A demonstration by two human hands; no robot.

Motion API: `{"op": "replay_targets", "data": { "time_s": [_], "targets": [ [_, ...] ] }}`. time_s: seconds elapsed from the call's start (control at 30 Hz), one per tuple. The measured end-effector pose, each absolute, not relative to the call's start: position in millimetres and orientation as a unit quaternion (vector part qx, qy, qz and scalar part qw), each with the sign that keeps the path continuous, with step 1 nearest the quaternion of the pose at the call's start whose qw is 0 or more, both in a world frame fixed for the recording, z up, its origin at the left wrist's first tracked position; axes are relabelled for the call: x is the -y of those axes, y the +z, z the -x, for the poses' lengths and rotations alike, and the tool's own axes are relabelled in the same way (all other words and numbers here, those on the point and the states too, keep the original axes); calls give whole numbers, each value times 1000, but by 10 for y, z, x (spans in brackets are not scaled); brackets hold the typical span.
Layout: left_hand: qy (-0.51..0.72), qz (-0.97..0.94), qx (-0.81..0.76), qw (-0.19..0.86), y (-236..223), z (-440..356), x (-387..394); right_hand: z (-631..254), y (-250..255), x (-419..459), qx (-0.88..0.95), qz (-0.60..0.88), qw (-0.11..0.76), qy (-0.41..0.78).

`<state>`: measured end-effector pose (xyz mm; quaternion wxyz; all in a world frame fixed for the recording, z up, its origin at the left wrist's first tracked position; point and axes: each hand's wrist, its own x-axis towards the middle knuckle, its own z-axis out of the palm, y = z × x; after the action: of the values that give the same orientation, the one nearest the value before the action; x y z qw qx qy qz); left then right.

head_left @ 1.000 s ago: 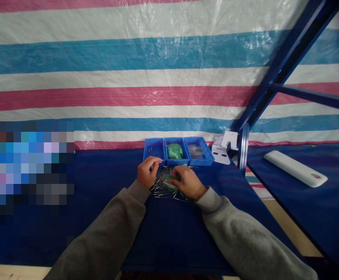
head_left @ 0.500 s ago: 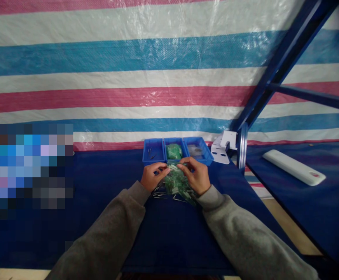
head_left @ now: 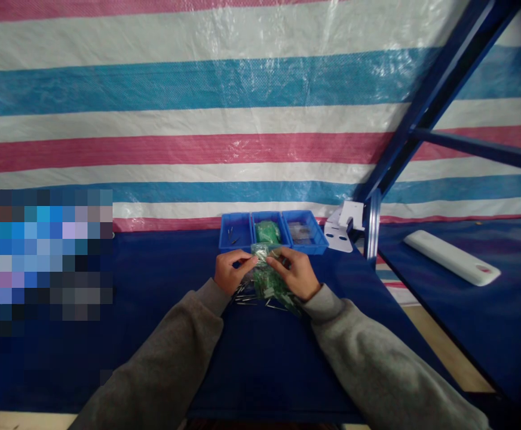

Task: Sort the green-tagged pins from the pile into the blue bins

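Note:
Between my two hands is a small clear plastic bag [head_left: 260, 254], its surface shiny; what lies inside is too small to make out. My left hand [head_left: 232, 270] pinches its left side with thumb and forefinger. On the other side, my right hand [head_left: 300, 272] grips the bag the same way. Just below them lies a pile of green plastic packets [head_left: 270, 283] with pale parts. Several thin metal pieces, some bent like hex keys [head_left: 245, 297], are scattered beside the pile on the dark blue table [head_left: 260, 364].
Behind my hands stand three joined blue bins [head_left: 236, 232]: metal pieces left, a green bag [head_left: 268, 232] in the middle, clear bags [head_left: 300, 232] right. White cut-out cards [head_left: 339, 237] lean near a blue metal post [head_left: 371, 224]. A white elongated object [head_left: 452, 257] rests on the right-hand table.
The small clear bag now shows flatter and wider between my fingers. My right hand has shifted slightly left and down; my left hand has barely moved.

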<state>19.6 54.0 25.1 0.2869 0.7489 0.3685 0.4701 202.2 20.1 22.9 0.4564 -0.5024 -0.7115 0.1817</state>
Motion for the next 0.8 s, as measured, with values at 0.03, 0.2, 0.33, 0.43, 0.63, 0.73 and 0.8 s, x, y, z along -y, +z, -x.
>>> {"op": "replay_targets", "data": {
  "time_s": [0.03,0.2,0.33,0.43,0.63,0.73,0.8],
  "targets": [
    [471,-747,-366,293,240,-201,-542,-2021,231,-199,716,499,454,181],
    [456,-735,-345,364,182,-223,-558,-2041,240,-198,727,487,451,177],
    [451,-748,-360,328,204,-225,-545,-2045,249,-188,722,488,457,180],
    [463,-752,-369,290,221,-214,-544,-2038,247,-189,710,487,472,191],
    [468,-749,-379,275,205,-200,-563,-2047,214,-216,695,480,488,219],
    [475,-719,-366,352,199,-221,-558,-2041,196,-217,695,484,481,228],
    [485,-685,-361,407,204,-242,-548,-2029,191,-209,691,480,489,233]
  ]
}}
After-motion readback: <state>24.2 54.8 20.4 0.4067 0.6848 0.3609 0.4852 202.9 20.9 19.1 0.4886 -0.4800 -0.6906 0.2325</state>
